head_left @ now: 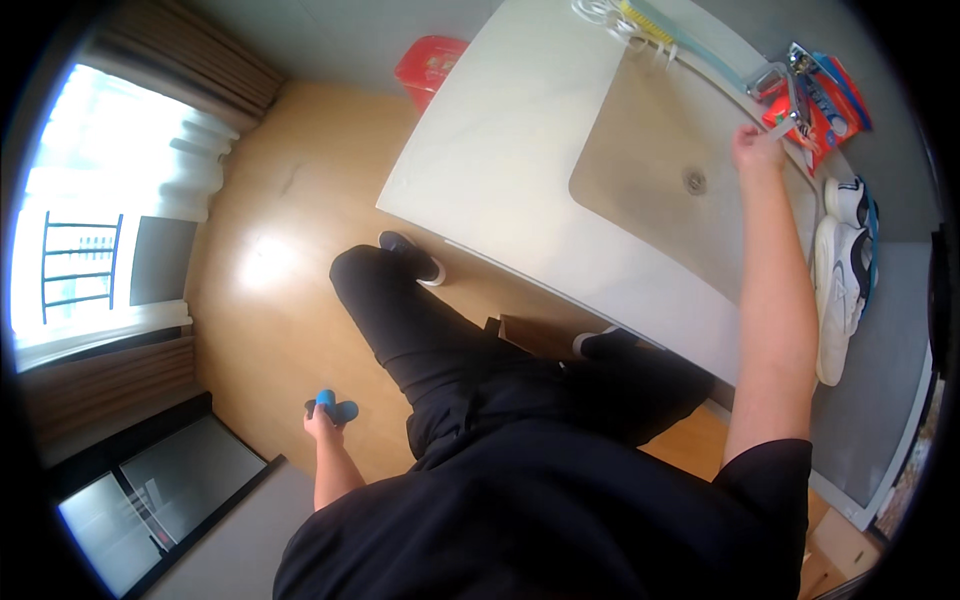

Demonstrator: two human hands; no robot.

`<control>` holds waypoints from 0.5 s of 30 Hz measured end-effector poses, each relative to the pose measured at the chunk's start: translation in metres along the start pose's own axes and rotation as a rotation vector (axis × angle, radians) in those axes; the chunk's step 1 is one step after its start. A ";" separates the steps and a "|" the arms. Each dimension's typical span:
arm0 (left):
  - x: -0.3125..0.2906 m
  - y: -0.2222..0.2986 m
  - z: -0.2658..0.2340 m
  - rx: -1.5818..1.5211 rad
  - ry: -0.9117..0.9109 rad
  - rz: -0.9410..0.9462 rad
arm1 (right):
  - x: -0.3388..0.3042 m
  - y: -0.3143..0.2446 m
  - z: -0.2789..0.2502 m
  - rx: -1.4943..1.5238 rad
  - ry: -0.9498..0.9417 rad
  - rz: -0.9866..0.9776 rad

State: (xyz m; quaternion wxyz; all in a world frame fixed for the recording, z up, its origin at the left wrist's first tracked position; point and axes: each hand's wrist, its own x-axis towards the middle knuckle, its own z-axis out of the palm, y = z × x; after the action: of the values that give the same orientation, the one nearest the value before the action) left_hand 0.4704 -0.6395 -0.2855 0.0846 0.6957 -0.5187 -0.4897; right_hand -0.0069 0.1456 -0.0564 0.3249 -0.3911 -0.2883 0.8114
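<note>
My right hand reaches over the sink, its fingers closed at the end of the faucet lever. Behind it stands the chrome faucet. The round drain shows in the basin, and I see no water running. Low on the left, away from the counter, my left hand is closed around a blue object with rounded, stubby ends. Its exact kind is too small to tell.
White sneakers rest on the counter's right side. Red packets lie behind the faucet. A yellow brush and a white cord are at the far edge. A red plastic bin stands left of the counter.
</note>
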 end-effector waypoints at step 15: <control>0.003 0.004 0.018 0.001 -0.016 0.022 | -0.024 -0.013 -0.044 -0.573 -0.639 0.004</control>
State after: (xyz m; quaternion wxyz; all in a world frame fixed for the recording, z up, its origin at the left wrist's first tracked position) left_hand 0.4540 -0.6373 -0.2936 0.0853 0.6862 -0.5271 -0.4939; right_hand 0.0442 0.1450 -0.0596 0.0960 -0.1952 -0.5876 0.7794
